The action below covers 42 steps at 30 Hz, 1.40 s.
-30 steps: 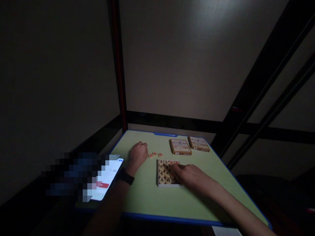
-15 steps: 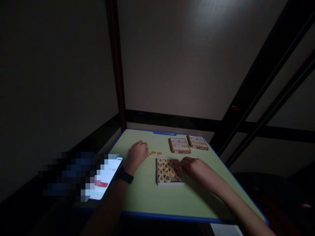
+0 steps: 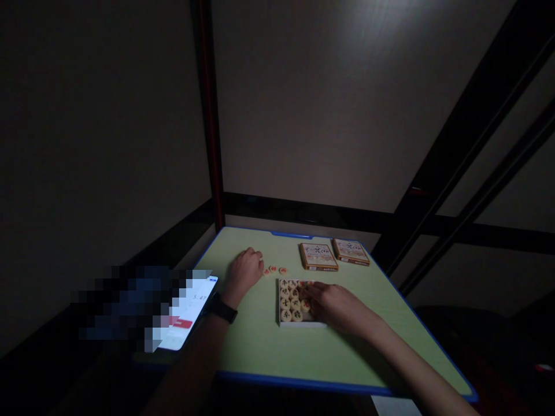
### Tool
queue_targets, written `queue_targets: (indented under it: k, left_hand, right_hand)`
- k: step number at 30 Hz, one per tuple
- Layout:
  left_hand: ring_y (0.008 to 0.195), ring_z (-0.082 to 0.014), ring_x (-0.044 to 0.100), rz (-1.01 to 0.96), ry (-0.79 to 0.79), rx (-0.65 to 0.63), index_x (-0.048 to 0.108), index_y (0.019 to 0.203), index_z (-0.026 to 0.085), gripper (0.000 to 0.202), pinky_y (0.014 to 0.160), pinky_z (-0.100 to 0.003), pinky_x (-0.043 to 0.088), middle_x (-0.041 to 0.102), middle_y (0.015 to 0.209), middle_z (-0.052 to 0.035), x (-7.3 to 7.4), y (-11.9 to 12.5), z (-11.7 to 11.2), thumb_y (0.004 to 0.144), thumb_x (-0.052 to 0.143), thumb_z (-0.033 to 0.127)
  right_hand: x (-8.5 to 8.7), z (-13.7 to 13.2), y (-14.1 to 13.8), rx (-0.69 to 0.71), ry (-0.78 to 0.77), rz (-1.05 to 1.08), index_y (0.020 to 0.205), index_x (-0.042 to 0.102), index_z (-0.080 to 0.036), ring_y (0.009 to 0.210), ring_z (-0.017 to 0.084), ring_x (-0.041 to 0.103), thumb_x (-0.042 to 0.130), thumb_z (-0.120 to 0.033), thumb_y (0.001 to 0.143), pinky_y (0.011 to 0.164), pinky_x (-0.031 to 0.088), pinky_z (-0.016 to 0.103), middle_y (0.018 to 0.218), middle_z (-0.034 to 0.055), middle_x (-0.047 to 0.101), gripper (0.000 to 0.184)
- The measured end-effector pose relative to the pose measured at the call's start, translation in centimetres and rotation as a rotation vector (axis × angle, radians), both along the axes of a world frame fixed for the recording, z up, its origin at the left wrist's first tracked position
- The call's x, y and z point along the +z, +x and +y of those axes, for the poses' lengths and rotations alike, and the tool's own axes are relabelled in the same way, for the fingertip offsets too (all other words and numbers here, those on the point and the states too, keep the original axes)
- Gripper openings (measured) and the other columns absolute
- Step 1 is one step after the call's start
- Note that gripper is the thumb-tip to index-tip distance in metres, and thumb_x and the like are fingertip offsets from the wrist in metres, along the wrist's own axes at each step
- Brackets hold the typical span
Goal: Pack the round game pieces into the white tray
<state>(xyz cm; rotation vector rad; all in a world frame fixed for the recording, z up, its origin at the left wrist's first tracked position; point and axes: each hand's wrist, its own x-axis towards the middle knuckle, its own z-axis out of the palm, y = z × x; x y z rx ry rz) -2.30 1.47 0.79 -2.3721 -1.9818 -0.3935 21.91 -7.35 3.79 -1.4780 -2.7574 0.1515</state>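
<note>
A shallow white box (image 3: 303, 325) holds rows of round wooden Chinese chess pieces (image 3: 295, 303), black characters at its left and a few red ones toward the right. Over the box's right part, my right hand (image 3: 332, 303) reaches down with its fingers bent together, touching pieces there; its fingertips are partly hidden. To the box's upper left, my left hand (image 3: 246, 268) rests on the table with curled fingers. Whatever it may hold is out of sight. Close beside its fingertips lie a few loose red-lettered pieces (image 3: 273, 269).
Two flat printed boxes (image 3: 319, 257) lie toward the table's back right. A lit phone (image 3: 188, 312) is at the left by my watch-wearing wrist. The green table (image 3: 260, 352) has a blue rim, with walls behind and at the left.
My right hand has moved slightly left and now covers more of the red pieces in the box. My left hand stays by the loose pieces. The view has shifted a little.
</note>
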Motion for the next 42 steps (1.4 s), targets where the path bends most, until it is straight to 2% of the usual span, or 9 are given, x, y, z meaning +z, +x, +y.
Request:
queue_targets:
  k: [9,13,16,19,23,28,31,37,42]
  left_hand:
    - [0.1,-0.0218,0.063,0.018,0.024,-0.02,0.069,0.099,0.017,0.026,0.085,-0.03,0.049,0.066,0.104,-0.0104,-0.5,-0.1,0.4,0.094,0.044,0.022]
    - [0.097,-0.0196,0.064,0.028,0.0,-0.032,0.068,0.101,0.018,0.035,0.086,-0.029,0.048,0.066,0.102,-0.0101,-0.7,-0.5,0.8,0.099,0.034,0.022]
    - [0.095,-0.0189,0.064,0.037,-0.036,-0.035,0.067,0.102,0.019,0.036,0.083,-0.029,0.048,0.066,0.103,-0.0099,-0.8,-1.1,1.1,0.101,0.031,0.025]
    - [0.096,-0.0183,0.064,-0.005,-0.051,-0.051,0.068,0.101,0.019,0.033,0.085,-0.028,0.048,0.065,0.104,-0.0094,-0.9,-1.6,1.3,0.1,0.035,0.023]
    - [0.1,-0.017,0.063,-0.103,-0.065,-0.113,0.07,0.101,0.019,0.025,0.093,-0.026,0.045,0.065,0.105,-0.0083,-1.5,-2.0,1.6,0.095,0.045,0.018]
    - [0.106,-0.0174,0.062,-0.18,-0.067,-0.167,0.07,0.107,0.016,0.026,0.1,-0.027,0.044,0.067,0.11,-0.0097,-2.2,-2.1,2.1,0.088,0.053,0.01]
    - [0.106,-0.0177,0.063,-0.189,-0.086,-0.171,0.07,0.109,0.016,0.028,0.1,-0.026,0.045,0.068,0.11,-0.0089,-2.2,-2.0,2.3,0.087,0.054,0.009]
    - [0.102,-0.0183,0.063,-0.213,-0.094,-0.193,0.071,0.103,0.015,0.024,0.096,-0.028,0.047,0.068,0.104,-0.0093,-2.5,-2.1,2.5,0.087,0.055,0.01]
    - [0.098,-0.0193,0.062,-0.231,-0.046,-0.237,0.069,0.093,0.015,0.016,0.093,-0.031,0.047,0.068,0.097,-0.0096,-3.3,-2.2,2.8,0.087,0.055,0.011]
  right_hand:
    - [-0.1,-0.5,-0.1,0.009,0.04,-0.009,0.119,0.057,-0.016,0.084,0.021,0.067,0.048,-0.01,0.088,0.068,0.041,0.028,0.108,0.0126,0.069,0.033]
    - [1.0,-0.2,0.3,0.008,-0.018,0.066,0.112,0.06,-0.018,0.081,0.019,0.064,0.056,-0.013,0.084,0.067,0.039,0.026,0.104,0.01,0.069,0.029]
    - [2.2,1.2,0.2,-0.01,-0.021,0.151,0.102,0.063,-0.017,0.079,0.018,0.062,0.061,-0.016,0.081,0.067,0.039,0.024,0.094,0.0078,0.069,0.022]
    - [2.6,4.0,-0.9,-0.021,0.022,0.169,0.105,0.066,-0.015,0.076,0.017,0.061,0.06,-0.013,0.082,0.068,0.039,0.024,0.084,0.0064,0.069,0.024]
    - [1.6,8.2,-3.6,0.099,0.02,0.064,0.107,0.07,-0.016,0.089,0.019,0.064,0.06,-0.011,0.08,0.075,0.041,0.023,0.103,0.0101,0.071,0.029]
    - [-0.2,10.9,-6.0,0.062,0.011,-0.119,0.1,0.073,-0.015,0.093,0.022,0.066,0.056,-0.016,0.085,0.073,0.042,0.025,0.103,0.0133,0.073,0.023]
    - [-0.7,11.3,-6.0,0.063,0.014,-0.115,0.095,0.073,-0.015,0.091,0.022,0.067,0.055,-0.013,0.084,0.071,0.042,0.025,0.1,0.0132,0.073,0.021]
    - [-0.7,10.8,-4.4,0.07,0.066,-0.009,0.108,0.067,-0.012,0.091,0.019,0.063,0.051,-0.012,0.09,0.075,0.041,0.024,0.104,0.0134,0.069,0.024]
    - [-0.8,9.8,-2.4,0.138,0.145,0.241,0.09,0.069,-0.014,0.083,0.018,0.06,0.057,-0.002,0.081,0.075,0.042,0.024,0.091,0.0091,0.066,0.019]
